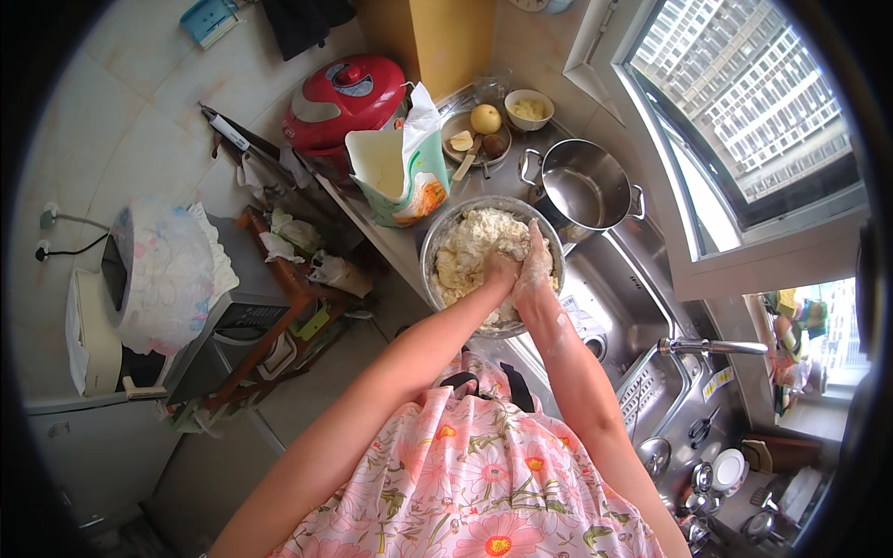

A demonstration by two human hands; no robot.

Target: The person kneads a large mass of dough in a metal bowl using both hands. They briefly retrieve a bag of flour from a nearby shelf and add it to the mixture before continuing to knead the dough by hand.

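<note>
A round metal bowl sits at the counter's edge in front of me. Inside it lies shaggy, floury dough, lumpy and loose in places. My left hand is down in the bowl, its fingers curled into a sticky clump at the right side. Against it presses my right hand, fingers straight and coated with flour and dough. Dough between the palms partly hides the left fingers, and how the right palm meets it cannot be seen.
An opened flour bag and a red rice cooker stand behind the bowl. A steel pot, a plate with fruit and a knife, and a small bowl are nearby. The sink lies right, with its faucet.
</note>
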